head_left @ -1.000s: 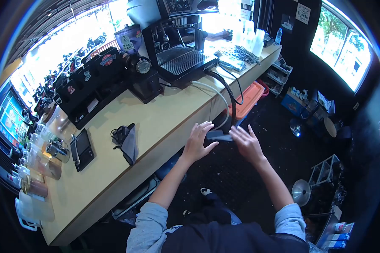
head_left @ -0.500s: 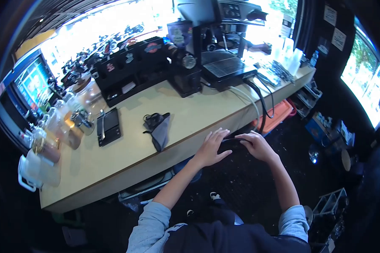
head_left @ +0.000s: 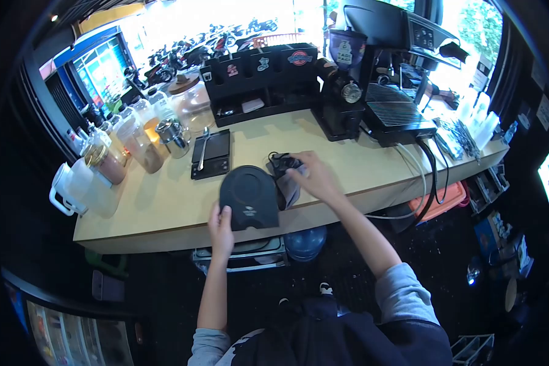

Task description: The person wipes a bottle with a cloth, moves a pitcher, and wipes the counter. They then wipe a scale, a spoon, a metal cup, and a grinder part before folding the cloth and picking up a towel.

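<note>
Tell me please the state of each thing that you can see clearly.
Black mat: held in the left hand.
Gray cloth: crumpled, right hand at it.
Spoon: lying on the scale.
Scale: flat on the counter.
Big jar: lid on.

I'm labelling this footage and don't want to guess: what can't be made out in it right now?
All in the head view:
- Most fingers of the left hand: behind the black tamping mat.
- Whether the right hand grips the gray cloth: its fingers cover any contact.
- The mat's small lettering: too small.
- The espresso machine's top: cut off by the upper edge.
</note>
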The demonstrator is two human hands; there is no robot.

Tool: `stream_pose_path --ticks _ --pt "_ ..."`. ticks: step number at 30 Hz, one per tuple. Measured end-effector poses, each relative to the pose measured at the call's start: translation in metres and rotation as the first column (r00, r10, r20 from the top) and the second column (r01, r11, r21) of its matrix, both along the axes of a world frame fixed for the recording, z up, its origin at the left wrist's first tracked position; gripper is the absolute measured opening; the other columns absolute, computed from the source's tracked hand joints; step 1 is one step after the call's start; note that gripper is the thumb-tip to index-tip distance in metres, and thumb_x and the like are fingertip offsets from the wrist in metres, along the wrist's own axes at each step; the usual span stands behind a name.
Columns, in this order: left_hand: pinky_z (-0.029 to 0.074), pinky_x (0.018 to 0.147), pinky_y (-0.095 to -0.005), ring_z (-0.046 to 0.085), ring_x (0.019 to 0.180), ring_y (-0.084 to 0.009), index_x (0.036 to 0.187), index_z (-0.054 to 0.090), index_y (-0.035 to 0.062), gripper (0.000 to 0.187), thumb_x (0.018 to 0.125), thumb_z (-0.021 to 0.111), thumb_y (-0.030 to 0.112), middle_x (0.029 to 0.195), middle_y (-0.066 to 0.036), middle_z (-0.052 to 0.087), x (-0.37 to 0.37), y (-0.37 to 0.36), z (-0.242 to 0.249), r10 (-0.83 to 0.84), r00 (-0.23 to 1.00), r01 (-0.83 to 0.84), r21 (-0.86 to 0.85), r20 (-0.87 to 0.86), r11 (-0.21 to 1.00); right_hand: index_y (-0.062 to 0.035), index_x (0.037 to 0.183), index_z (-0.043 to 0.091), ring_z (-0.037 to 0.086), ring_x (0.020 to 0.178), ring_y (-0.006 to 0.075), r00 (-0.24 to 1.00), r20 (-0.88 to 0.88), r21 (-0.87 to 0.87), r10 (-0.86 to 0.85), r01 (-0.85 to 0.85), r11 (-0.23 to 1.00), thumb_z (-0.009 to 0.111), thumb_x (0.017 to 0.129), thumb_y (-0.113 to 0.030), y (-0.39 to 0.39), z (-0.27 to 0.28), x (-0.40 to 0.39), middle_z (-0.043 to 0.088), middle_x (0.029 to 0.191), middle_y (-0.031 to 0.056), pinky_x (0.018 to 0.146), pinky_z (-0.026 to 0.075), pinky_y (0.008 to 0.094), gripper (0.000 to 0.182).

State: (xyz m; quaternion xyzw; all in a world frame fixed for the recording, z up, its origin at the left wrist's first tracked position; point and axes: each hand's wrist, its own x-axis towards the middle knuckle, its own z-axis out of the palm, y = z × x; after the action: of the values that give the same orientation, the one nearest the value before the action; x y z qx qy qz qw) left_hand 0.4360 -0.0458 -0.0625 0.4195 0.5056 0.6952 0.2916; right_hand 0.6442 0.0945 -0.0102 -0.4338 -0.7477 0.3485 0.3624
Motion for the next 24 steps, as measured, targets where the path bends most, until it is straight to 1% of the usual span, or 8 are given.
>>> stream_pose_path --ticks 2,5,10,12,13,15,19,24 --pt "0.040 0.090 -0.0260 0.053 0.101 -0.0129 0.118 0.051 -0.0038 0.029 0.096 0.045 0.014 0.111 -0.008 0.058 -0.032 0.006 -0.016 0.078 0.997 -0.078 -0.011 0.018 0.997 -0.0104 0.113 0.062 0.048 0.114 0.0296 0.968 0.225 0.427 -0.108 0.001 0.904 0.067 0.078 -0.032 0.007 -0.037 -0.033 0.050 0.126 0.0130 0.093 0.040 0.0414 0.042" --pt "0.040 0.089 -0.0261 0.053 0.101 -0.0138 0.118 0.051 -0.0041 0.030 0.096 0.044 0.015 0.110 -0.009 0.058 -0.061 0.022 -0.018 0.151 0.987 -0.133 -0.227 0.064 0.965 -0.0179 0.117 0.061 0.047 0.117 0.0297 0.801 0.570 0.459 -0.184 -0.124 0.880 0.065 0.077 -0.037 0.014 -0.064 -0.045 0.045 0.132 0.0120 0.094 0.039 0.0444 0.045" --pt "0.040 0.092 -0.0305 0.054 0.105 -0.0211 0.121 0.049 -0.0055 0.043 0.095 0.047 0.028 0.113 -0.015 0.058 -0.094 0.057 -0.040 0.150 0.981 -0.186 -0.397 -0.121 0.899 -0.0164 0.106 0.067 0.048 0.114 0.0240 0.897 0.434 0.451 -0.089 -0.130 0.883 0.065 0.077 -0.020 0.022 -0.069 0.000 0.055 0.123 0.0056 0.092 0.038 0.0449 0.030" --pt "0.039 0.096 -0.0366 0.051 0.112 -0.0312 0.123 0.046 -0.0059 0.051 0.092 0.049 0.035 0.121 -0.020 0.052 -0.114 0.075 -0.072 0.213 0.830 -0.391 -0.264 -0.516 0.882 -0.0165 0.106 0.067 0.049 0.113 0.0236 0.895 0.436 0.451 -0.091 -0.130 0.883 0.064 0.077 -0.020 0.025 -0.069 0.025 0.056 0.123 0.0048 0.091 0.039 0.0442 0.029" --pt "0.039 0.096 -0.0366 0.051 0.112 -0.0312 0.123 0.046 -0.0059 0.051 0.092 0.049 0.035 0.121 -0.020 0.052 -0.100 0.070 -0.052 0.207 0.832 -0.384 -0.266 -0.515 0.884 -0.0166 0.106 0.067 0.049 0.112 0.0232 0.896 0.436 0.451 -0.086 -0.135 0.882 0.064 0.077 -0.020 0.026 -0.070 0.038 0.057 0.122 0.0039 0.091 0.039 0.0434 0.029" --pt "0.036 0.100 -0.0407 0.045 0.118 -0.0373 0.126 0.044 -0.0036 0.053 0.089 0.053 0.033 0.126 -0.022 0.046 -0.072 0.057 -0.011 0.124 0.560 -0.559 -0.263 -0.819 0.786 -0.0163 0.105 0.067 0.051 0.110 0.0223 0.892 0.438 0.480 -0.112 -0.127 0.868 0.063 0.077 -0.019 0.029 -0.073 0.062 0.058 0.121 0.0020 0.090 0.039 0.0424 0.028" --pt "0.036 0.100 -0.0407 0.043 0.119 -0.0358 0.125 0.045 -0.0006 0.047 0.087 0.057 0.025 0.126 -0.020 0.046 -0.029 0.068 0.010 0.285 0.484 -0.456 0.039 -0.827 0.889 -0.0132 0.102 0.068 0.052 0.108 0.0211 0.852 0.483 0.495 -0.200 -0.077 0.866 0.061 0.078 -0.016 0.027 -0.067 0.115 0.060 0.120 0.0014 0.088 0.041 0.0417 0.025" --pt "0.034 0.101 -0.0386 0.046 0.116 -0.0338 0.117 0.049 0.0000 0.038 0.085 0.058 0.018 0.120 -0.019 0.049 0.060 0.089 0.030 0.021 0.711 0.077 0.108 -0.703 0.991 0.0003 0.097 0.064 0.059 0.094 0.0337 0.876 0.304 0.441 -0.374 0.218 0.870 0.057 0.078 -0.004 0.018 -0.057 0.199 0.065 0.097 0.0165 0.081 0.047 0.0388 0.020"
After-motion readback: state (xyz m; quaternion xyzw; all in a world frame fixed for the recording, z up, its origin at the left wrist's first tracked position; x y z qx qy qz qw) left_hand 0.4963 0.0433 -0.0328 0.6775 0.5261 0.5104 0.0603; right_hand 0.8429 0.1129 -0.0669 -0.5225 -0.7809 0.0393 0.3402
